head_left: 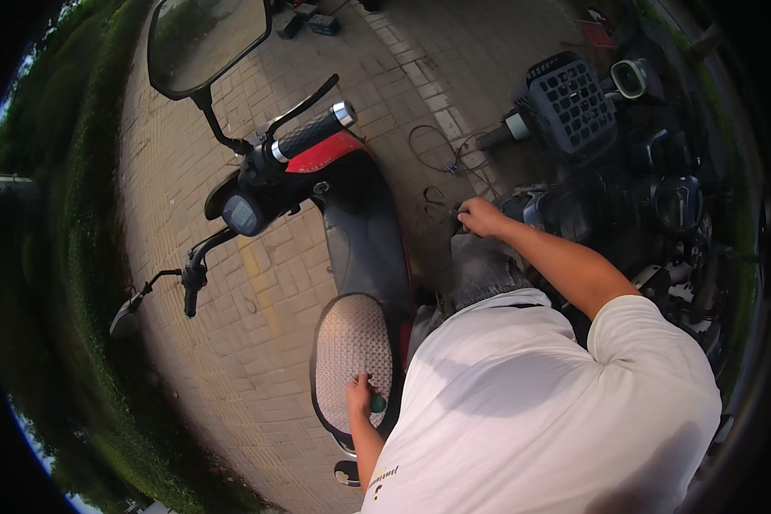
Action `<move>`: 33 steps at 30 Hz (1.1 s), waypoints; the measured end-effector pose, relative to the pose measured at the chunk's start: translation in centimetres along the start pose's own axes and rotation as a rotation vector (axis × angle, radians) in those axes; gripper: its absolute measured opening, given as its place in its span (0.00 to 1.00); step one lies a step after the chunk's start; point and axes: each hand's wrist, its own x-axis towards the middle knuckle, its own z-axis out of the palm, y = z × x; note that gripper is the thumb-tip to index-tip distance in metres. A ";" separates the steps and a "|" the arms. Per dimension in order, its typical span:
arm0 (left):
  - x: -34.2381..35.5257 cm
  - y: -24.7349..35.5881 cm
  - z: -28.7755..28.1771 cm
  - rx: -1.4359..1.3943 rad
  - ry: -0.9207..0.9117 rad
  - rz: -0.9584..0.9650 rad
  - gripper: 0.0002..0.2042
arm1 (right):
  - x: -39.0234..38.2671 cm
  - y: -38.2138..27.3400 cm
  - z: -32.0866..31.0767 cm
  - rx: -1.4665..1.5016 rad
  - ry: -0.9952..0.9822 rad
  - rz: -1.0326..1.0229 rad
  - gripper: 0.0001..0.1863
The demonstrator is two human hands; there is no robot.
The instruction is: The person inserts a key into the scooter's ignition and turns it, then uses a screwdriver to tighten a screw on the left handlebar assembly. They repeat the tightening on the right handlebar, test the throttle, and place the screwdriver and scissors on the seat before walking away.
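My left hand (360, 396) is over the patterned beige seat (344, 347) of a red and black electric scooter (364, 231). Its fingers are closed, and a small dark green object (378, 403) shows beside them; I cannot make out its kind. To the right of the scooter, my right hand (482, 218) is out in front of my legs with its fingers pinched together. Whatever it holds is too small to name. Thin dark loops (433, 199), perhaps of wire or cord, appear just left of those fingertips, low near the paving.
Handlebars with a grip (313, 130) and a large mirror (207, 43) reach out at upper left. Another two-wheeler with a dark grid-patterned basket (574, 107) stands close on the right, among more parked vehicles. A hedge (86, 231) borders the brick paving on the left.
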 end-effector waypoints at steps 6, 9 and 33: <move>0.7 10.3 4.0 0.210 -0.037 -0.027 0.16 | 3.2 2.3 -14.2 0.186 0.411 -0.023 0.14; 0.5 14.1 6.4 0.319 -0.058 -0.048 0.16 | 5.6 1.1 -20.3 0.625 0.438 -0.106 0.13; 1.0 60.4 43.4 0.087 -0.541 0.311 0.16 | 16.7 4.2 -35.1 0.978 0.984 -0.048 0.25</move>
